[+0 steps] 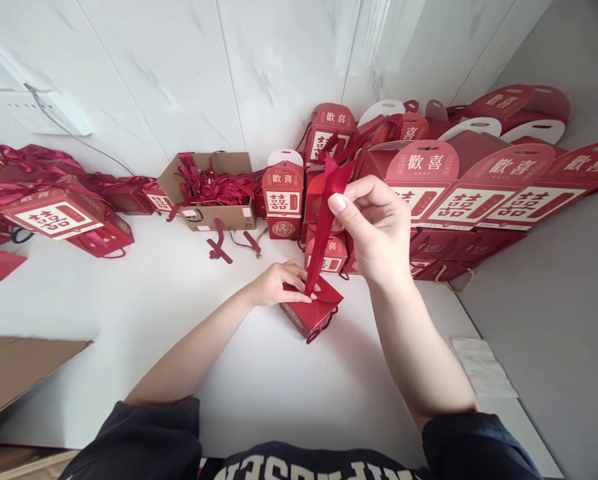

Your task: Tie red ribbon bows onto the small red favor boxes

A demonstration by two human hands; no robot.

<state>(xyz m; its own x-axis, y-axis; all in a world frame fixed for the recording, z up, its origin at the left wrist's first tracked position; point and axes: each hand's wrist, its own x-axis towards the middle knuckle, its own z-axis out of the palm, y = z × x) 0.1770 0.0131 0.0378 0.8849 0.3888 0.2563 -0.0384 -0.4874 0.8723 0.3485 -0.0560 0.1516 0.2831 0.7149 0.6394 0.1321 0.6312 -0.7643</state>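
Note:
A small red gift box [331, 299] lies on the white table in front of me, with a dark red cord at its right end. My left hand [279, 283] rests on its lid, thumb and fingertips closed around the foot of a red ribbon [319, 243]. The ribbon runs up from the lid, pulled fairly straight. Higher up, my right hand [376, 227] pinches it between thumb and forefinger, and its loose end flares above the grip. What lies beneath my left fingers is partly hidden.
Rows of red printed boxes [471, 193] stand at the back right. A cardboard box [219, 217] full of red ribbons sits against the wall. Beribboned boxes [61, 213] are heaped at left. Nearer are a brown cardboard flap [23, 370] and white tissues [481, 367].

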